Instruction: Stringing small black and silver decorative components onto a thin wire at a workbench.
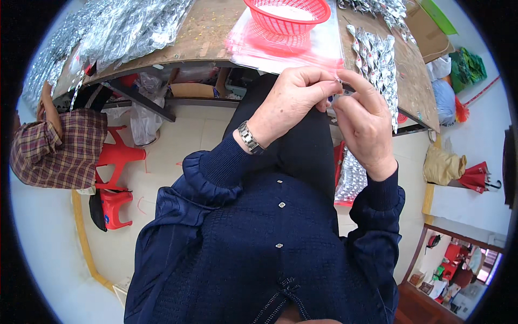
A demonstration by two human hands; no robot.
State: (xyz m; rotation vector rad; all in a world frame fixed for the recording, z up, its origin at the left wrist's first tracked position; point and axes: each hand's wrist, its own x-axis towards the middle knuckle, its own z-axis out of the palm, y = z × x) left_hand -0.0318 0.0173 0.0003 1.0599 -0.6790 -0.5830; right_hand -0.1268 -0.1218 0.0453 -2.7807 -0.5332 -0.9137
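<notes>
My left hand (291, 105) and my right hand (368, 127) meet in front of the table edge, thumbs and fingertips pinched close together. Something tiny and pale shows between the fingertips, too small to name. Just beyond them, a red plastic basket (291, 31) with something white inside stands on a stack of clear plastic bags with pink edges (324, 60). Right of the bags lies a row of twisted silver foil strips (382, 59), hanging over the table edge beside my right hand.
The wooden table (208, 35) bears heaps of silver strips in clear wrapping (135, 32) at far left. A person in a checked shirt (65, 146) sits at left near red stools (120, 154). A red crate of silvery pieces (352, 178) stands below my right forearm. Bags and a red umbrella (475, 178) line the right wall.
</notes>
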